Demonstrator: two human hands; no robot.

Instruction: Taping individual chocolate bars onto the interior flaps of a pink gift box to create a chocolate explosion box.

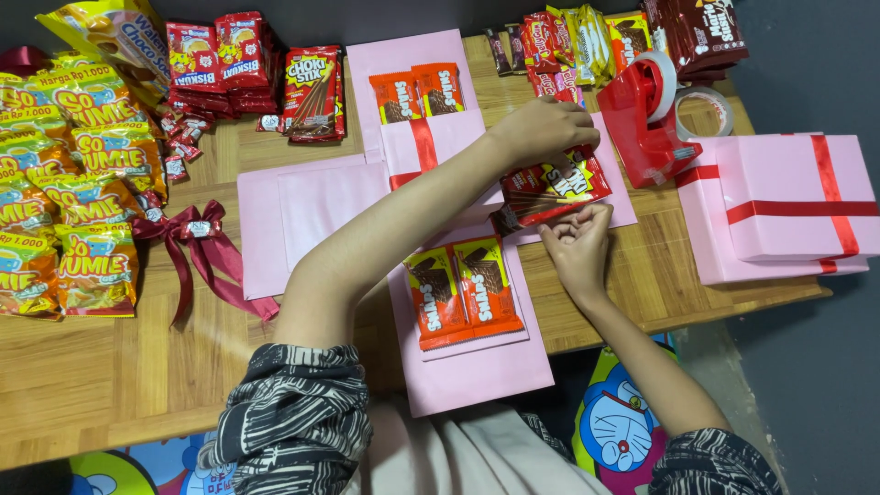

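Overhead, we look down on a wooden bench [110, 367] where both our hands meet over a red snack packet [555, 188] lying on an unfolded pink box [477, 376]. Our left hand [543, 128], reaching across from the left, rests on the packet's upper edge with its fingers [577, 139] curled down onto it, grasping that edge. Our right hand [577, 246] sits just below the packet, fingers loosely clenched, fingertips touching its lower edge. So the packet lies between the two hands, tilted, on the right flap of the pink box.

On the near flap, a pair of orange wafer packets [463, 291] lies side by side, close to the right hand's wrist. A second orange pair [417, 93] lies on the far flap, above a strip of red ribbon [423, 147] crossing the box's centre.

To the right, a red tape dispenser [646, 115] stands just beside the left hand, and two closed pink boxes tied in red ribbon [788, 202] are stacked at the bench's corner. To the left, a dark red bow [197, 243] lies loose on the wood, with yellow snack bags [69, 183] lined up along the edge and red biscuit packs [225, 60] further back. More snack packets [587, 41] are piled at the far right.
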